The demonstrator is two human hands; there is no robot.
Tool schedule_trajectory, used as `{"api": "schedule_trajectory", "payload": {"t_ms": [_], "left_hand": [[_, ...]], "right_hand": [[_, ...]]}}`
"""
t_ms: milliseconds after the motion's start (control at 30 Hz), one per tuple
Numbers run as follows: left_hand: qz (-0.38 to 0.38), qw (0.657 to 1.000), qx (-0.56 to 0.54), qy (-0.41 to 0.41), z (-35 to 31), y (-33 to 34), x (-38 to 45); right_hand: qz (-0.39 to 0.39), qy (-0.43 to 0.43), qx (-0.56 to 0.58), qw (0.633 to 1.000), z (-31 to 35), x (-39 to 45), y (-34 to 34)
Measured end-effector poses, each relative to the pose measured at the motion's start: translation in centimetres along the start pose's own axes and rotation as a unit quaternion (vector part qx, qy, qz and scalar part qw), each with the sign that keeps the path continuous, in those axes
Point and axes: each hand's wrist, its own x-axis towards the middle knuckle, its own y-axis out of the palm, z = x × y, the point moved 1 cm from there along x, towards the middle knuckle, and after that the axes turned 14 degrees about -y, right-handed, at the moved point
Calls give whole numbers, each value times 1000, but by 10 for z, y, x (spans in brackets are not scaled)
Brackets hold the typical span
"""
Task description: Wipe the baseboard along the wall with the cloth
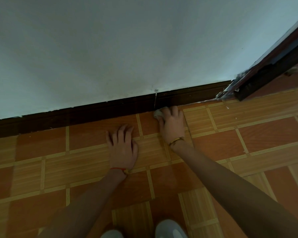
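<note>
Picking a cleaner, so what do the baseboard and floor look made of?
The baseboard looks like dark brown wood or wood-look moulding, going by its lengthwise grooves; which one is unclear. The floor looks like glazed ceramic tile printed with wood grain: square joints and a slight sheen.

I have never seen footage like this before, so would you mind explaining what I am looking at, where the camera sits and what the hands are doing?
There is no machine here. A person wears one wide-angle camera on the head, looking forward and down, so you see their own arms. The right hand holds a small pale cloth at the foot of the dark baseboard, which runs under the white wall. The left hand holds nothing and rests, fingers spread, on the orange tiled floor. At far right stands a dark door frame. At the bottom edge you see the tips of pale shoes.
</note>
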Motion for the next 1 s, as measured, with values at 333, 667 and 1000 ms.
{"api": "schedule_trajectory", "payload": {"t_ms": [333, 667, 1000], "left_hand": [[4, 1000, 6, 3, 1, -1, 0], [14, 1000, -2, -5, 0, -2, 0], [18, 1000, -2, -4, -1, -3, 0]], "right_hand": [[24, -83, 0, 996, 1, 5, 0], [-10, 56, -37, 998, -39, -1, -21], [7, -25, -27, 999, -43, 2, -20]]}}
